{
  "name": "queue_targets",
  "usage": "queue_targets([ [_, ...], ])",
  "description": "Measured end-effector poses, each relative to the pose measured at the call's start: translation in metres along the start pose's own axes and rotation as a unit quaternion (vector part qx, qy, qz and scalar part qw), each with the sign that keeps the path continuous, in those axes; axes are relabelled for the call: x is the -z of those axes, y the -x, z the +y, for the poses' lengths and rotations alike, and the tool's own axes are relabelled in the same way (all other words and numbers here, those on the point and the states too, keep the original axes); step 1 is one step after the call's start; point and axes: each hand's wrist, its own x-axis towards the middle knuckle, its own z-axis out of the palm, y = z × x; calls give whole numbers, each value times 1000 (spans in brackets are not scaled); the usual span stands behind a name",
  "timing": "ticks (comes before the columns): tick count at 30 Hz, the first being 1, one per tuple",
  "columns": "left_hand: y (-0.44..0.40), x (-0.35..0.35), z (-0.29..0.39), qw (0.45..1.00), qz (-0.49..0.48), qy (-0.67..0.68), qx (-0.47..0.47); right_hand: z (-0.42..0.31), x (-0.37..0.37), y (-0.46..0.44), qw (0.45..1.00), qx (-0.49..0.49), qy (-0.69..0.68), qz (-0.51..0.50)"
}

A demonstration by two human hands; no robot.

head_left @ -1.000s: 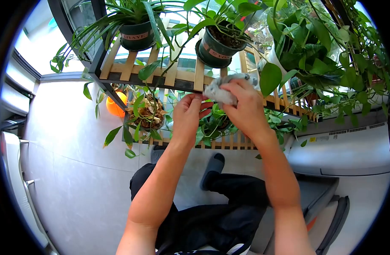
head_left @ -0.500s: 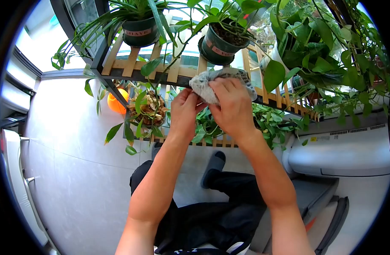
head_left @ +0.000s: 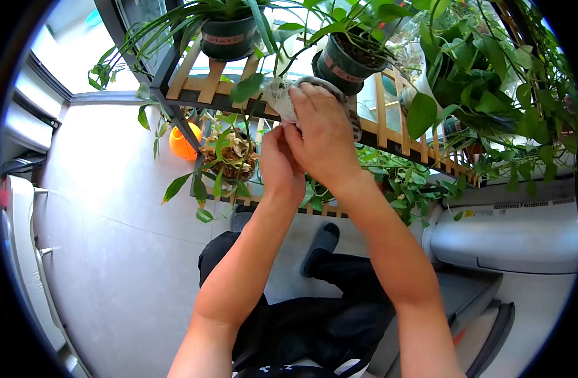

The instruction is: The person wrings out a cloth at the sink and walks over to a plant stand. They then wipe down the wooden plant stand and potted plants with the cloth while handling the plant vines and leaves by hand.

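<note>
My right hand [head_left: 323,129] is closed on a crumpled grey and white cloth [head_left: 279,99], which lies against the front edge of the wooden slatted shelf [head_left: 380,126]. Just left of it and lower, my left hand [head_left: 277,165] touches or nearly touches the right one; its fingertips are partly hidden, and whether they grip the cloth is not visible. Behind the cloth stands a dark green pot [head_left: 346,65] with a trailing plant. Another green pot [head_left: 228,39] sits to the left on the same shelf.
Trailing leaves [head_left: 247,88] hang over the shelf edge near my hands. An orange round object [head_left: 184,142] and a pot of dry brown leaves [head_left: 234,154] are below left. Dense foliage [head_left: 478,88] fills the right. A white appliance [head_left: 503,236] stands at the lower right.
The cloth and my right hand have moved left along the shelf edge. My left hand has come closer to the right one. The view has shifted slightly, so the shelf appears further right.
</note>
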Motion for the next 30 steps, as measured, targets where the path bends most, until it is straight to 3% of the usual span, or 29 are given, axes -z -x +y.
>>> queue_targets([
  [3,2,2,8,999,-17,44,9,3,-6,1,997,69,30,2],
  [6,4,-6,12,999,-23,18,41,4,1,2,997,80,9,-15],
  [13,1,9,14,998,-53,24,9,-9,19,20,994,107,-6,-36],
  [15,-9,36,11,941,-298,142,71,-19,35,33,984,63,-34,-162],
  [16,-3,23,14,941,-299,142,69,-20,43,39,984,65,-34,-161],
  [18,8,-1,16,993,-72,57,73,-18,56,46,987,-4,-59,-148],
  [19,7,1,16,995,-65,49,62,-18,58,44,986,-3,-62,-152],
  [21,2,7,11,997,-59,25,48,-15,62,31,998,-2,-68,-15],
  [24,2,3,11,998,-50,4,36,-10,36,4,998,-28,-45,27],
  [26,6,-3,14,998,-35,15,43,-10,12,-2,999,-44,-27,4],
  [28,10,-5,16,999,-31,3,36,-10,-5,-5,999,27,18,24],
  [30,9,-8,17,998,-39,30,46,-8,-1,-1,1000,20,16,7],
])
